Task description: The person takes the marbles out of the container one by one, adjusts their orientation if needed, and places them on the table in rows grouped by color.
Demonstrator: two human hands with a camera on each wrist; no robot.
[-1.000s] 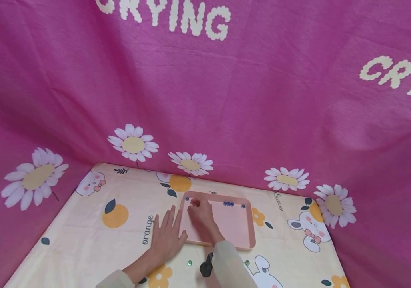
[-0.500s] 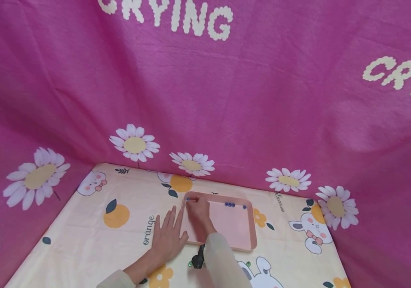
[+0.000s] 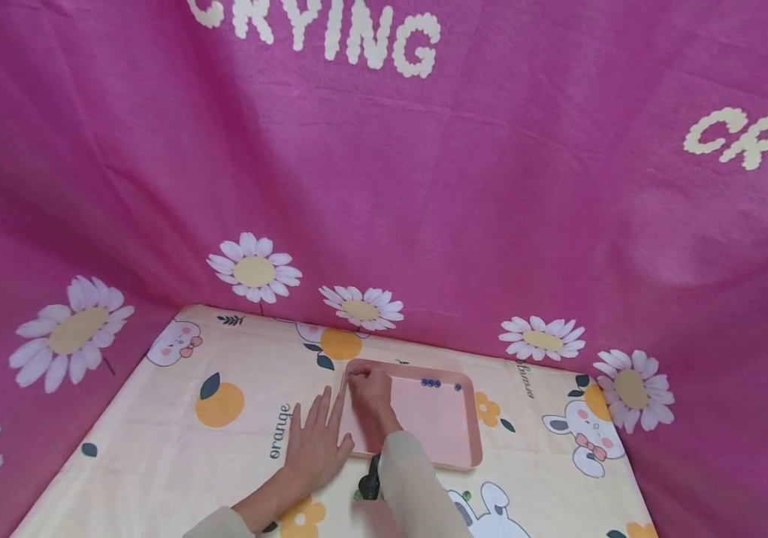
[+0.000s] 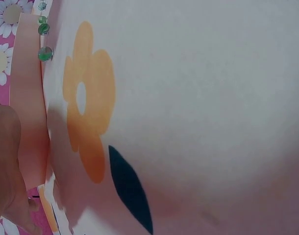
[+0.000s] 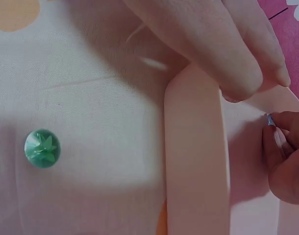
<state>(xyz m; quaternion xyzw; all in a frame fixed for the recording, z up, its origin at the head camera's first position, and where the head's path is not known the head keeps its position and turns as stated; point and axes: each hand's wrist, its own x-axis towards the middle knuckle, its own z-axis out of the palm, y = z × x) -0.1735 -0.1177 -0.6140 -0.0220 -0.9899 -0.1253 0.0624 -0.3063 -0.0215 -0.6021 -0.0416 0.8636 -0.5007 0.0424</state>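
At the pink tray's (image 3: 434, 426) ten o'clock corner, inside its wall in the head view, pinching a small blue piece (image 5: 270, 120) between thumb and fingertip of the right hand (image 3: 372, 390). Along the nine o'clock side, resting the left hand (image 3: 317, 450), with fingers straight. Seeing three blue marbles (image 3: 431, 383) in a row toward one o'clock, a lone blue marble (image 3: 458, 387) toward two and, outside on the cloth (image 3: 256, 493), a green marble (image 3: 467, 495) toward five.

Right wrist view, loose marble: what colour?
The marble is green with a paler star-like pattern, clearest in the right wrist view.
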